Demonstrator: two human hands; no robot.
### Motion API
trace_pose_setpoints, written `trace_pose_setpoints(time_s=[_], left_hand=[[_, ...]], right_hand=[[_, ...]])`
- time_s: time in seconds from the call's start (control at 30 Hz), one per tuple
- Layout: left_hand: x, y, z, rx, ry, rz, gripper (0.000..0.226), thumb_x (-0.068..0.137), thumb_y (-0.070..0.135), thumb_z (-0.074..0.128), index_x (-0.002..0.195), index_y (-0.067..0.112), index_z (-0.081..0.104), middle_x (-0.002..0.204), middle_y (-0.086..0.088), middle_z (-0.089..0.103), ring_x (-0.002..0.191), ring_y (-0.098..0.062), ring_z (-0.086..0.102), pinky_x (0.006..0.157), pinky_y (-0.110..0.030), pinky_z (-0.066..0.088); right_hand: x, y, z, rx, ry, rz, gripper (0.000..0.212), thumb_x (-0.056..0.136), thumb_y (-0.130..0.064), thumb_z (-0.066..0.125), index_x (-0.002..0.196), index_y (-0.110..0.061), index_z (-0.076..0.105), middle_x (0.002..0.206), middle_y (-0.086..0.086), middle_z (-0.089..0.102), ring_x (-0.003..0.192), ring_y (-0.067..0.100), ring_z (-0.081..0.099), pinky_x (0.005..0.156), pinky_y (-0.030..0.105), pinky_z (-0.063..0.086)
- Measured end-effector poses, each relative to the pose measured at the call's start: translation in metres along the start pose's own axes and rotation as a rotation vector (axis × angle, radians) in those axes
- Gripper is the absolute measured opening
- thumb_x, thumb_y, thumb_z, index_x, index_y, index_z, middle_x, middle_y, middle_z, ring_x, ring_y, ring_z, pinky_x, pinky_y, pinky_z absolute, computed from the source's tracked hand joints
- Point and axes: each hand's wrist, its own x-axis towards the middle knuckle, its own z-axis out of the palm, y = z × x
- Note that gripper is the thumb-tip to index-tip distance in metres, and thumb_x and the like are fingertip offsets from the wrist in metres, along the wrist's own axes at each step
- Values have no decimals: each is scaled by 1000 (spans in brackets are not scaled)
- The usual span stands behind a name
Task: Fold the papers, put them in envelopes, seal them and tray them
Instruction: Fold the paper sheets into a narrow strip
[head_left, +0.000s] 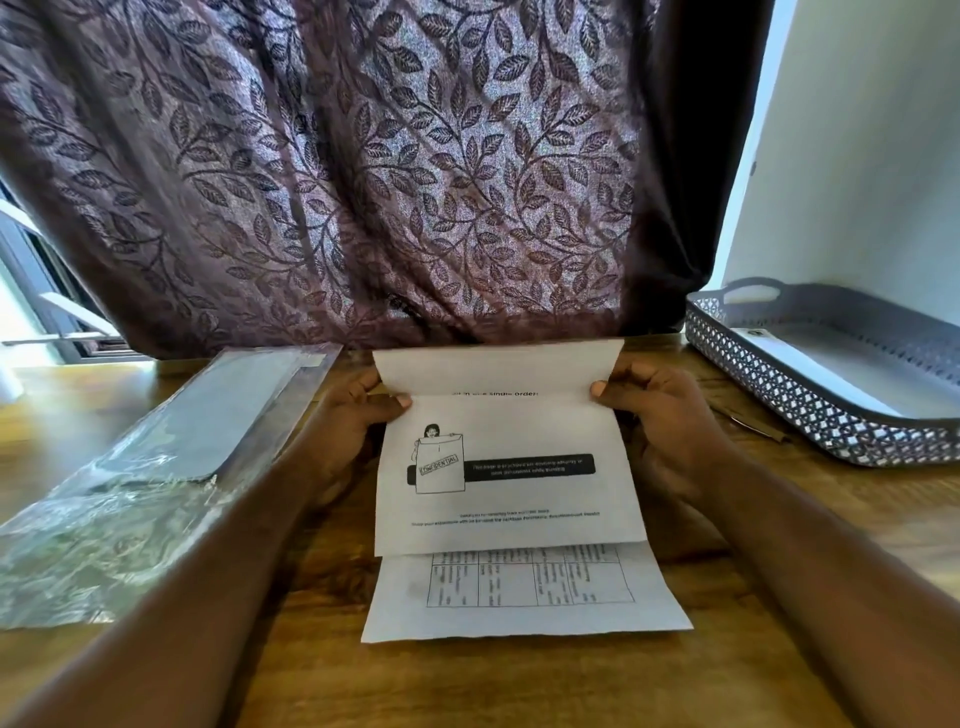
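Both hands are gripping one printed sheet (506, 467) near its upper corners. The left hand (353, 415) is pinching the left edge with the thumb lying on top of the page. The right hand (660, 415) is pinching the right edge the same way, its fingers curling behind the paper. The top strip of this sheet is turning over toward the person, its blank back facing the camera and its free edge covering all but one line of print. The lower part, showing a drawing with a "CONFIDENTIAL" stamp and a black bar, is lying flat on the table.

Behind it all, a purple leaf-patterned curtain (363, 156) is hanging down to the far edge of the wooden table (519, 691). A white panel (857, 156) is standing at the right, behind the tray. On the left of the table a clear plastic pack (156, 447) is lying at a slant, apart from the sheet. A flat grey stack is showing inside it, but I cannot tell whether these are envelopes. At the right a grey perforated tray (779, 395) with a cut-out handle is sitting near the right hand. A second sheet (519, 613), printed with a grid of cells, is lying under the gripped one, its near part sticking out toward the person. A flat white piece (831, 364) is lying in the tray.
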Motion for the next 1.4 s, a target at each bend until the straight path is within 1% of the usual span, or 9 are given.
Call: trace_pose_setpoints(time_s=[0.2, 0.33, 0.47, 0.57, 0.7, 0.97, 1.07, 1.27, 1.4], left_hand=[[-6, 8, 1, -64, 2, -8, 35, 99, 12, 33, 93, 0, 66, 92, -17, 71, 73, -31, 69, 58, -33, 58], [-3, 5, -1, 20, 4, 10, 25, 88, 26, 62, 92, 3, 70, 90, -15, 74, 76, -29, 69, 60, -33, 58], [3, -1, -3, 229, -6, 41, 14, 83, 6, 73, 95, 13, 73, 95, 2, 76, 83, -16, 72, 62, -23, 58], [5, -3, -3, 446, -44, 58, 19, 86, 13, 73, 105, 15, 75, 103, 8, 75, 90, -12, 73, 68, -23, 59], [5, 0, 0, 700, -43, 147, 2, 87, 22, 75, 87, 23, 76, 85, 19, 74, 78, 3, 68, 64, -9, 49], [1, 6, 12, 910, -88, 351, 12, 90, 28, 71, 98, 22, 79, 98, 14, 75, 87, 1, 67, 81, -28, 55], [-1, 4, 16, 883, -106, 423, 10, 90, 26, 73, 96, 22, 80, 95, 17, 75, 86, 2, 69, 81, -32, 57], [-8, 5, 26, 891, -209, 560, 35, 87, 47, 63, 102, 21, 80, 97, 20, 72, 85, 13, 66, 73, -11, 52], [-5, 6, 23, 899, -190, 556, 17, 90, 27, 72, 102, 18, 80, 99, 13, 75, 85, 12, 66, 75, -11, 52]], right_hand=[[0, 1, 0, 21, -25, 72, 28, 97, -5, 50, 91, 2, 77, 105, 24, 74, 98, 42, 71, 93, 62, 52], [1, 2, 0, -1, -48, 118, 29, 98, -16, 57, 105, 7, 73, 109, 19, 75, 107, 39, 69, 95, 59, 54], [-3, 5, 2, -284, -59, -1, 13, 87, -4, 73, 99, -7, 78, 107, 0, 77, 107, 19, 70, 90, 32, 59], [-6, 4, 6, -406, -13, -61, 13, 86, -4, 76, 94, -14, 78, 102, -2, 74, 97, 14, 69, 85, 29, 59], [-8, 1, 12, -541, 20, -160, 24, 85, -7, 77, 105, -21, 74, 98, -12, 68, 80, 0, 64, 64, 9, 49], [-13, 8, 32, -1049, 43, -589, 22, 94, -19, 67, 115, -22, 70, 119, -5, 70, 106, 9, 58, 100, 39, 45], [-20, 7, 47, -1149, -69, -566, 24, 101, -29, 55, 123, -28, 64, 115, -8, 73, 109, 13, 64, 118, 50, 25], [-25, 11, 59, -1362, -67, -691, 21, 101, -34, 46, 104, -30, 66, 87, -8, 74, 85, 14, 68, 111, 43, 21], [-21, 4, 50, -1406, -52, -695, 23, 99, -35, 46, 96, -30, 68, 78, -8, 71, 75, 15, 65, 104, 41, 25]])
